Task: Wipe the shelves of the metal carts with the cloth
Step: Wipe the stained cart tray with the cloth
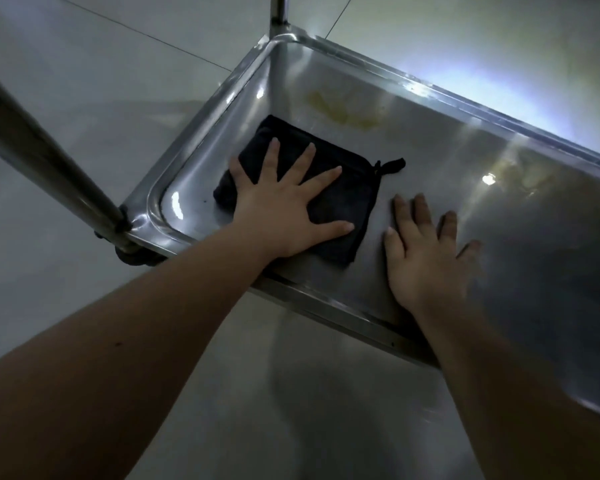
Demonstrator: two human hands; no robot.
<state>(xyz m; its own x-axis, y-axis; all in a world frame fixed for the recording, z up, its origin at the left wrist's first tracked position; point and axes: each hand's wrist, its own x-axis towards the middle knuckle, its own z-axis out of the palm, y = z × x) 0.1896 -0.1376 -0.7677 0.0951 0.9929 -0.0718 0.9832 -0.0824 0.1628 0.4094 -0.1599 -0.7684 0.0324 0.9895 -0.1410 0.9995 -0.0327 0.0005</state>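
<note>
Stainless cart shelf [465,188] fills my view: toward its left end my left hand [284,202] lies spread flat on the folded black cloth [357,188], the yellowish stain [347,112] sits just beyond it toward the far rim, and my right hand [426,258] rests flat-fingered on bare metal.

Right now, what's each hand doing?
Left hand: open, pressing flat on the cloth.
Right hand: open, flat on the shelf, holding nothing.
</note>
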